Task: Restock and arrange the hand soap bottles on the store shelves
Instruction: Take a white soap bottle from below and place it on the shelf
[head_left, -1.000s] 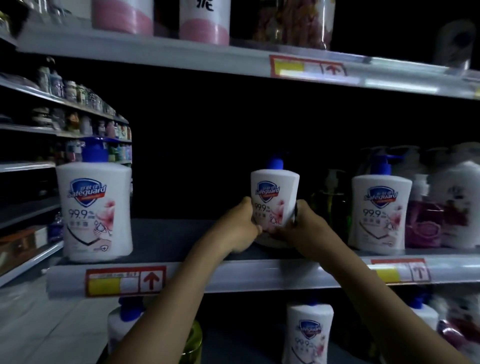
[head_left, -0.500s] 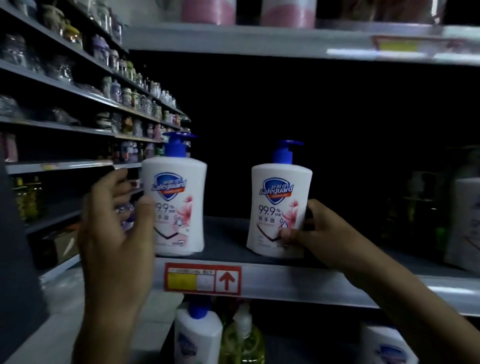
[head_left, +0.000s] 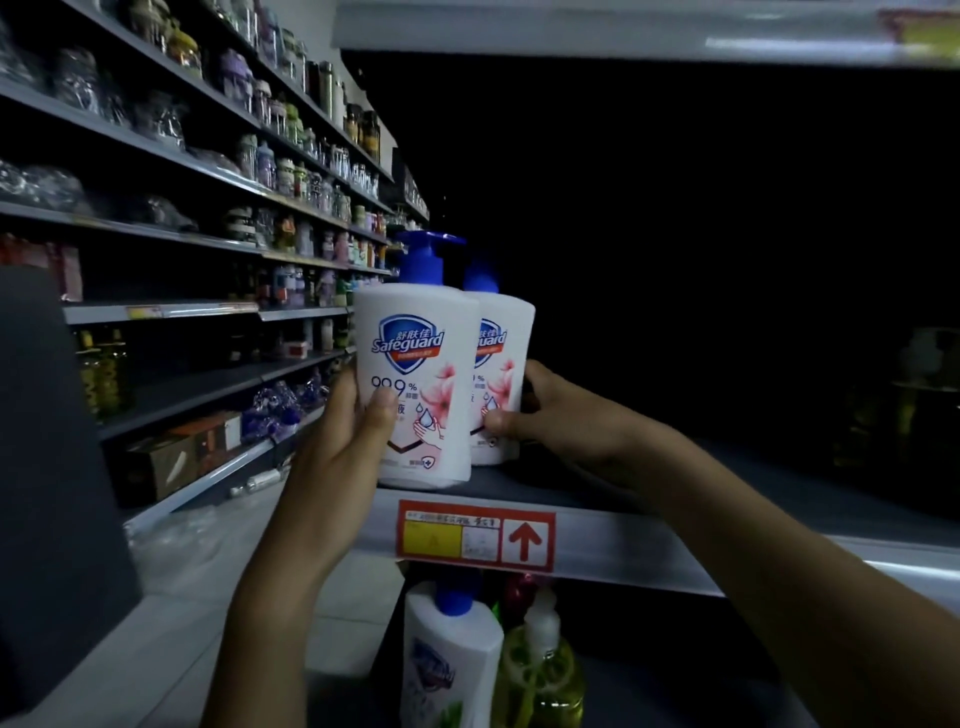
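Two white Safeguard hand soap bottles with blue pumps stand upright at the left end of the dark shelf (head_left: 675, 540). My left hand (head_left: 343, 441) grips the nearer bottle (head_left: 415, 384), thumb across its label. Behind it and slightly right, the second bottle (head_left: 501, 374) touches or nearly touches the first. My right hand (head_left: 550, 415) holds that second bottle low on its right side, thumb on the front. Both bottles face forward near the shelf's front edge.
A red and yellow price tag (head_left: 475, 535) with an arrow sits on the shelf rail. Below stand another white soap bottle (head_left: 452, 660) and a yellow-green bottle (head_left: 540, 670). An aisle of stocked shelves (head_left: 234, 218) runs off to the left. The shelf to the right is dark.
My left hand has closed round the left bottle. My right hand has slid the other bottle leftward until it stands just behind the first. The view has swung left.
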